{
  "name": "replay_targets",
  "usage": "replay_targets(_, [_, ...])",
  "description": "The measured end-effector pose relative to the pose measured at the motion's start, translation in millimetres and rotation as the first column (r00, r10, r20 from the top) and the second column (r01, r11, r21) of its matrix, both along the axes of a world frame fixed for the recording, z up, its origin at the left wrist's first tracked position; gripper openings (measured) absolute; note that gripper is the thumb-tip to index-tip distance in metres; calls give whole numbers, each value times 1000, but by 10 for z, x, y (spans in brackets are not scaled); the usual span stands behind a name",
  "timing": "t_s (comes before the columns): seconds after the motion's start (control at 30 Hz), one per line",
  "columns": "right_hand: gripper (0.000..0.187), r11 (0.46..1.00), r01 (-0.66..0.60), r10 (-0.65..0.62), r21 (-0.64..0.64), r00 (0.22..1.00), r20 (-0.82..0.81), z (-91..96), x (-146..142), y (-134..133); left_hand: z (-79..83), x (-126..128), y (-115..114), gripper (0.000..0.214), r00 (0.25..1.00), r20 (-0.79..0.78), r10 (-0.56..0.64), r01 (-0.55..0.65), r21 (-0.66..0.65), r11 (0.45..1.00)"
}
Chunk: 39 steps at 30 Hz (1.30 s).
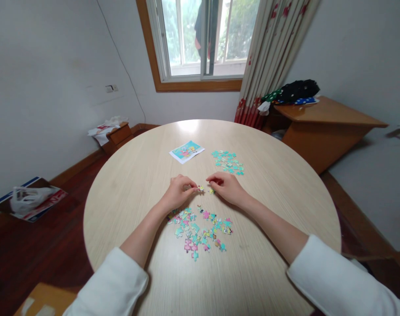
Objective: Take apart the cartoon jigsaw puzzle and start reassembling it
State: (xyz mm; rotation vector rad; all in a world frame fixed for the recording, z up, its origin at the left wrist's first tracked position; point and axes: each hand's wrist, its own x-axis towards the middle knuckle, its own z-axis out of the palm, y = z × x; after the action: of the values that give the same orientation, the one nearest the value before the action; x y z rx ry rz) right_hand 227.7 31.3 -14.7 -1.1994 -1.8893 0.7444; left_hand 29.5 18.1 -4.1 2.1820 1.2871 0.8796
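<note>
Over the middle of the round table, my left hand [180,191] has thumb and forefinger pinched at the edge of a small yellow puzzle piece [201,188]. Facing it, my right hand [226,188] has its fingers curled and the thumb near the forefinger; whatever is between the tips is too small to make out. Another yellow puzzle piece [211,191] lies just below those fingertips. Nearer to me is a loose pile of mixed pink, teal and yellow puzzle pieces [195,228], its left edge partly hidden by my left wrist. A single piece [200,209] sits at the pile's top.
Beyond my right hand lies a group of teal puzzle pieces [228,161]. A printed picture card [187,151] rests to its left. The round wooden table [272,254] stands before a window; a brown desk [328,112] with cloths on it is at the right.
</note>
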Motion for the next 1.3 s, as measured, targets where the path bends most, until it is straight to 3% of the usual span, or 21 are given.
replay_targets(0.23, [17, 999, -2, -2, 52, 998, 70, -1, 14, 12, 15, 16, -11, 6, 993, -113, -26, 23, -28, 999])
replay_targets(0.43, [18, 995, -17, -6, 100, 973, 232, 62, 73, 15, 23, 19, -15, 8, 986, -161, -30, 23, -42, 999])
replay_targets(0.7, [19, 986, -150, 113, 73, 922, 370, 138, 176, 16, 16, 9, -7, 9, 984, -175, -45, 37, -48, 998])
replay_targets(0.97, [7, 980, -201, 186, -1, 906, 380, 206, 188, -27, -3, -2, 3, 8, 984, -170, -50, 43, -45, 998])
replay_targets(1.3, [2, 981, -194, 191, -28, 916, 353, 105, 172, 8, -28, 9, 4, 8, 985, -168, -43, 36, -43, 998])
